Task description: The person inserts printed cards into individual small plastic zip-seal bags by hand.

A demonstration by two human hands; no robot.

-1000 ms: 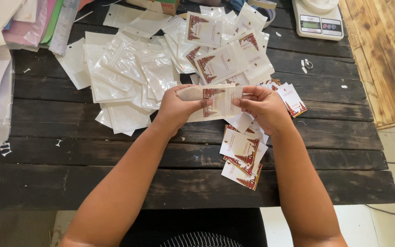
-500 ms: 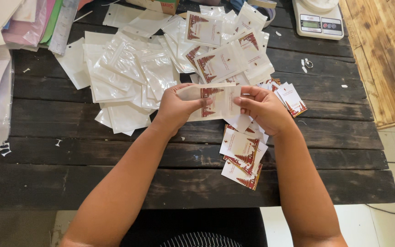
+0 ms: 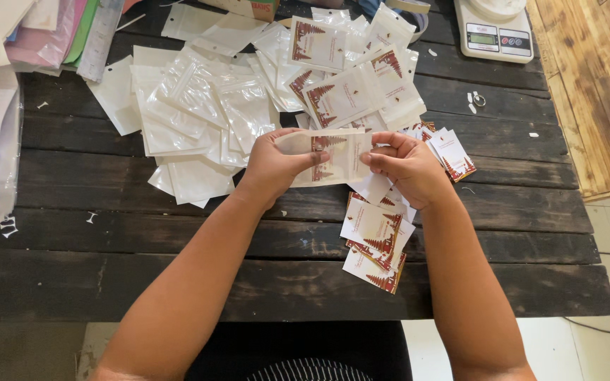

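Observation:
Both hands hold one small clear plastic pouch (image 3: 339, 156) over the dark wooden table (image 3: 178, 240); a white card with a red tree-shaped print sits inside it. My left hand (image 3: 274, 167) grips the pouch's left end, thumb on top. My right hand (image 3: 405, 166) pinches its right edge. Below my right hand lies a loose stack of the same printed cards (image 3: 375, 240). More cards (image 3: 452, 152) lie just right of that hand.
Empty clear pouches (image 3: 192, 120) are spread at the upper left. Filled pouches (image 3: 347, 77) are piled behind my hands. A white kitchen scale (image 3: 495, 32) stands at the back right. Papers and coloured sheets (image 3: 8, 42) lie at the far left.
The card has slid a little further left into the pouch. Both hands keep their grip and have barely moved.

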